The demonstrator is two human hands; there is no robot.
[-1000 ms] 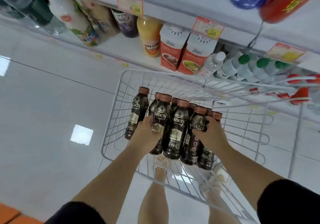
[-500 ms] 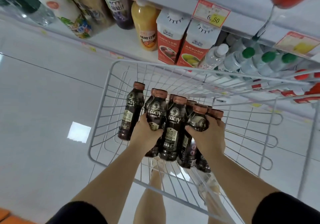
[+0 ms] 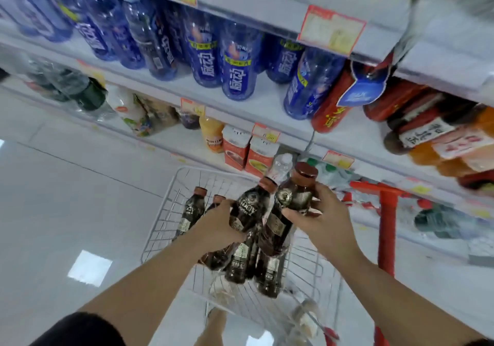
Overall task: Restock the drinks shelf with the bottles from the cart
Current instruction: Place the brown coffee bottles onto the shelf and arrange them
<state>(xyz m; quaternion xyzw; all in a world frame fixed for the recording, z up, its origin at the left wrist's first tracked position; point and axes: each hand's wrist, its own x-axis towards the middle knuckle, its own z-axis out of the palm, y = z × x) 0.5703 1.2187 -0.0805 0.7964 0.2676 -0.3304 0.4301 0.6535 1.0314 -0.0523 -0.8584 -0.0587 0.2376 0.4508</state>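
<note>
Several dark brown bottles with copper caps are bunched together and raised above the white wire cart. My left hand grips the bunch from its left side. From the right, my right hand curls its thumb and fingers around the tallest bottle. Two more dark bottles stand in the cart behind my left hand. The drinks shelf runs above and behind the cart.
Blue bottles fill the middle shelf, with red bottles and orange ones to the right. Lower down stand red-and-white cartons, an orange juice bottle and green-capped bottles. A red cart handle post rises at the right. White floor lies left.
Both hands have lifted the bunch of dark bottles up out of the cart toward the shelf. The view has tilted upward, bringing the blue-bottle shelf into sight.
</note>
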